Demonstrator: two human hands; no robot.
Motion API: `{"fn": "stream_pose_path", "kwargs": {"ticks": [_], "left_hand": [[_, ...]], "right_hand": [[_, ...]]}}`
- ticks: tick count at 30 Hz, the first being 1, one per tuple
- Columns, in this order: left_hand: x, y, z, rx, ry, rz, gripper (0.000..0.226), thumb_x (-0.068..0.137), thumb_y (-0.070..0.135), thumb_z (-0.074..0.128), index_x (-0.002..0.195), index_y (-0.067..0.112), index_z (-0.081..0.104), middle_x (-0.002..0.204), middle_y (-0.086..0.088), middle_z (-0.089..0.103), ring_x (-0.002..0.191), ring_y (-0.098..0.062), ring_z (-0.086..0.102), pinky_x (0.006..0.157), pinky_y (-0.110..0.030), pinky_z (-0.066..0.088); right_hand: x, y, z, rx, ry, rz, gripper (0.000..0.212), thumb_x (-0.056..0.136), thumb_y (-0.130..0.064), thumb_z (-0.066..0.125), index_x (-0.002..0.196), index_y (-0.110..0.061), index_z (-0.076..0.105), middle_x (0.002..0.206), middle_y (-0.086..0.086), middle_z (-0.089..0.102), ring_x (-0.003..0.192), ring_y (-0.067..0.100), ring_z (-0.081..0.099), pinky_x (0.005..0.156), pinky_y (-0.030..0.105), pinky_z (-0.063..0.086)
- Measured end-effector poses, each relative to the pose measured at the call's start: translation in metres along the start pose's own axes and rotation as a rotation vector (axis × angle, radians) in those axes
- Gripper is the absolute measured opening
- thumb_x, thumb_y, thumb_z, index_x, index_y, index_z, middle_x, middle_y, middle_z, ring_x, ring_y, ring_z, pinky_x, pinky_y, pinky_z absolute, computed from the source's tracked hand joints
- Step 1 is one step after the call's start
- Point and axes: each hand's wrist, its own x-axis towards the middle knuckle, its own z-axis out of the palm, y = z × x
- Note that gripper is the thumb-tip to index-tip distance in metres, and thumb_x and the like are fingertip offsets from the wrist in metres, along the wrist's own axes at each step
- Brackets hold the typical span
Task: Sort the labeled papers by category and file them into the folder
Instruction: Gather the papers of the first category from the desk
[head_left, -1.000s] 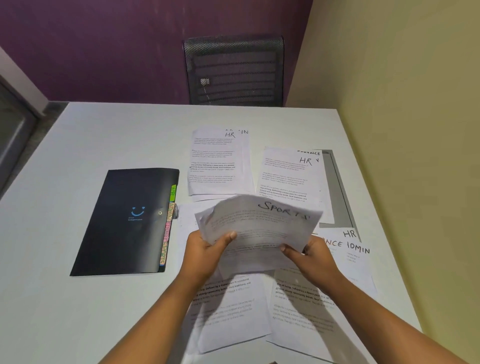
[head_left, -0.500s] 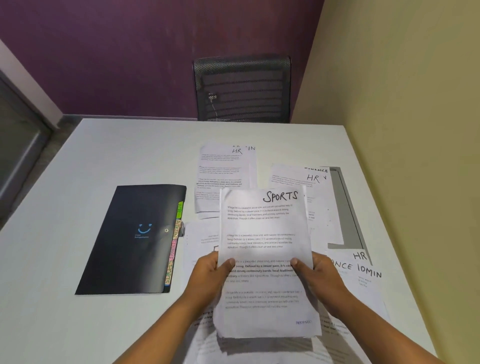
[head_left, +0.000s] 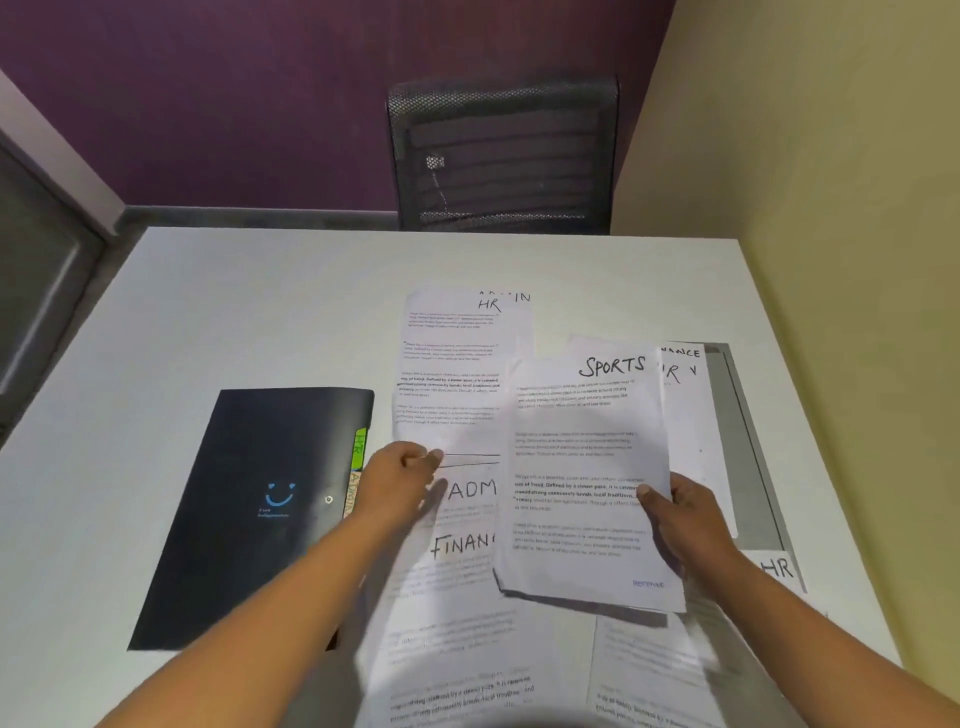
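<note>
My right hand (head_left: 685, 519) grips the right edge of a sheet marked SPORTS (head_left: 587, 467), thumb on top, holding it just above the other papers. My left hand (head_left: 400, 478) has its fingers curled at the lower edge of the sheet marked HR (head_left: 452, 374); whether it pinches that edge I cannot tell. Sheets marked ADMIN (head_left: 470, 491) and FINANCE (head_left: 460, 545) lie below it. The closed black folder (head_left: 260, 514), with a blue smile and coloured tabs along its right edge, lies to the left.
More labelled sheets (head_left: 691, 415) lie at the right beside a grey strip (head_left: 748, 441) on the white table (head_left: 234, 312). A black mesh chair (head_left: 504, 156) stands behind the far edge. A yellow wall (head_left: 831, 260) runs close along the right side.
My left hand let go of the SPORTS sheet and moved left to the bottom of the HR sheet. My right hand alone carried the SPORTS sheet to the right.
</note>
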Motion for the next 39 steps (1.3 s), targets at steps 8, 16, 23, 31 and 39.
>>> {"fn": "stream_pose_path", "kwargs": {"ticks": [8,16,23,31,39], "left_hand": [[0.099,0.035,-0.008,0.606,0.312,0.143,0.049,0.089,0.04,0.067,0.124,0.007,0.057,0.113,-0.008,0.065,0.103,-0.028,0.064,0.078,-0.032,0.046],[0.133,0.048,0.023,0.823,0.351,-0.056,0.082,0.074,0.052,0.079,0.131,0.006,0.042,0.135,-0.017,0.038,0.127,-0.037,0.043,0.096,-0.05,0.047],[0.145,0.05,0.03,0.672,0.311,-0.082,0.087,0.048,0.029,0.095,0.118,0.007,0.048,0.118,-0.011,0.058,0.107,-0.033,0.062,0.084,-0.04,0.057],[0.147,0.054,0.027,0.186,0.15,-0.062,0.014,0.081,0.003,0.068,0.068,0.008,0.064,0.055,-0.008,0.057,0.044,-0.018,0.051,0.045,-0.022,0.044],[0.133,0.064,0.022,0.21,0.192,0.025,0.049,0.069,-0.019,0.072,0.103,0.014,0.06,0.089,-0.004,0.067,0.072,-0.023,0.065,0.065,-0.032,0.06]], "right_hand": [[0.065,0.009,-0.005,0.002,0.082,0.132,0.011,0.095,-0.013,0.064,0.099,-0.005,0.071,0.071,-0.002,0.076,0.063,0.015,0.072,0.065,0.032,0.06],[0.071,0.022,-0.005,-0.07,0.099,0.075,0.017,0.095,-0.017,0.066,0.11,-0.013,0.071,0.101,0.002,0.076,0.089,0.023,0.072,0.084,0.035,0.056],[0.069,0.021,-0.005,-0.142,0.099,0.043,0.015,0.097,-0.022,0.063,0.11,-0.017,0.069,0.101,-0.004,0.073,0.088,0.012,0.07,0.076,0.027,0.053],[0.07,0.023,-0.005,-0.148,0.109,0.046,0.015,0.096,-0.024,0.064,0.109,-0.019,0.068,0.1,-0.005,0.073,0.09,0.016,0.07,0.085,0.033,0.056],[0.071,0.026,-0.005,-0.167,0.11,0.025,0.018,0.095,-0.027,0.065,0.111,-0.018,0.068,0.1,-0.005,0.072,0.093,0.018,0.07,0.089,0.036,0.055]]}}
